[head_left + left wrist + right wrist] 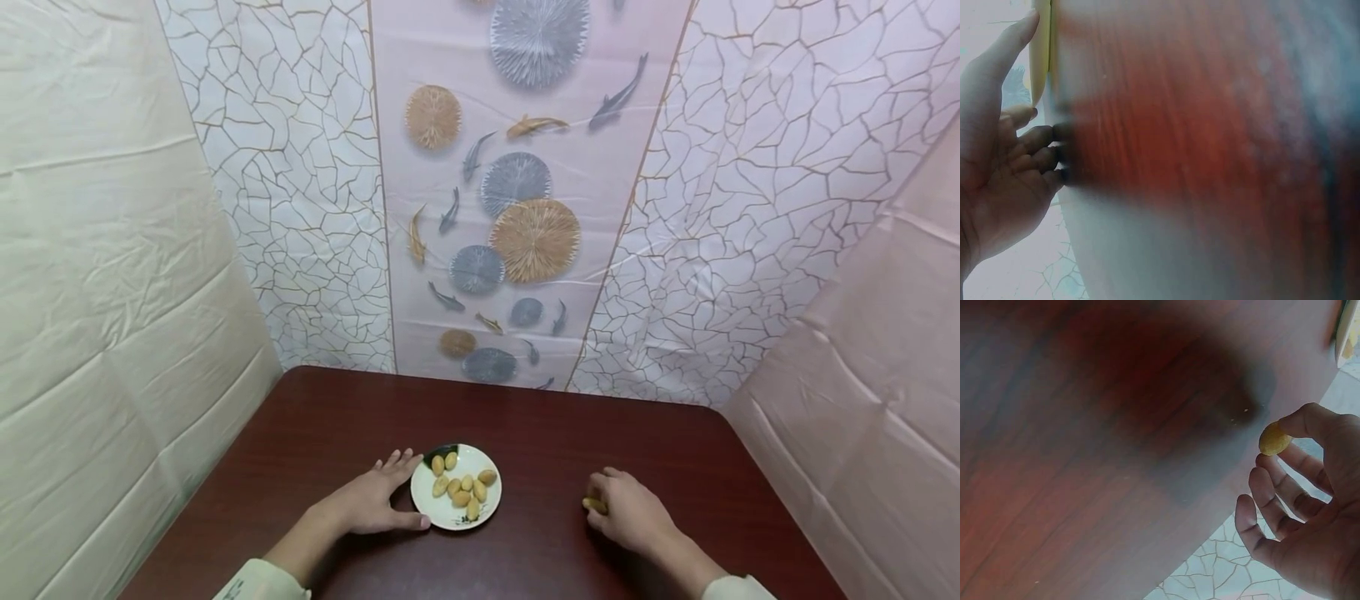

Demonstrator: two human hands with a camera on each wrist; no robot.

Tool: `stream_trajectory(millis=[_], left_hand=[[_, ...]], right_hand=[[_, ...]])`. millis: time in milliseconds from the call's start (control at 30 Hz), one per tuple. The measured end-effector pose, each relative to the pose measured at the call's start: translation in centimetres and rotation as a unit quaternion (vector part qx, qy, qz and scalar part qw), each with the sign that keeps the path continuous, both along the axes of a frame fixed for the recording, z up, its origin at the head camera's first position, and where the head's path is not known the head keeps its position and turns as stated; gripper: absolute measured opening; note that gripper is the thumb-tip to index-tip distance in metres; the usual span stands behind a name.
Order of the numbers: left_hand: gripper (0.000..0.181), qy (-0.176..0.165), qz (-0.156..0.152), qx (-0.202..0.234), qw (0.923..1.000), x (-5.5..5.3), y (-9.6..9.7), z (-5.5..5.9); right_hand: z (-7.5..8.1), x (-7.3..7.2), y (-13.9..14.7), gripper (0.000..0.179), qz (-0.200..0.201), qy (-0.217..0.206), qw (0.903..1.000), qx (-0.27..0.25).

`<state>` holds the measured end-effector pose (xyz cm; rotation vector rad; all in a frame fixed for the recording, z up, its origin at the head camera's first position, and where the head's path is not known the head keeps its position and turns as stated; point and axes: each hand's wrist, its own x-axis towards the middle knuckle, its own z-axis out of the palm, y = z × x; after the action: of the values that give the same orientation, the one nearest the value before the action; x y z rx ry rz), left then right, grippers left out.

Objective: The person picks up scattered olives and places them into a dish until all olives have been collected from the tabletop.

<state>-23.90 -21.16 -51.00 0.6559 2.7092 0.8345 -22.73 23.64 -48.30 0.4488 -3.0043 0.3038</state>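
A white round plate with a dark green patch on its rim lies on the table, bearing several small yellow-brown oval pieces, fruit-like or nut-like. My left hand rests at the plate's left side with fingers spread, thumb and index finger at the rim. In the left wrist view, the thumb is next to the plate's edge. Right of the plate, low over the table, my right hand pinches one yellow oval piece between thumb and index finger. The other fingers of that hand are bent and hold nothing.
The dark red-brown wooden table reaches back to a patterned cloth wall. Pale cloth hangs at the left and at the right. In the right wrist view, part of the plate shows at the top right corner.
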Motion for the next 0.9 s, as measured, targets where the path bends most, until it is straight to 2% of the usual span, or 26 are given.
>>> stream_trajectory(millis=[300, 567, 733, 900], left_hand=[[0.116, 0.01, -0.003, -0.01, 0.9999, -0.2, 0.0, -0.1], [0.117, 0.011, -0.001, -0.013, 0.9998, -0.2, 0.0, -0.2], [0.117, 0.02, -0.004, -0.012, 0.9997, -0.3, 0.1, -0.2], [0.116, 0.026, -0.007, -0.014, 0.9995, -0.3, 0.0, -0.2]], right_hand=[[0.9, -0.4, -1.8, 0.022, 0.04, 0.047, 0.998, -0.013], [1.1, -1.1, -3.5, 0.023, 0.097, 0.091, 0.9901, -0.046], [1.3, -1.4, -4.7, 0.023, 0.107, 0.093, 0.9885, -0.052], [1.4, -1.5, -5.7, 0.023, 0.105, 0.072, 0.9905, -0.053]])
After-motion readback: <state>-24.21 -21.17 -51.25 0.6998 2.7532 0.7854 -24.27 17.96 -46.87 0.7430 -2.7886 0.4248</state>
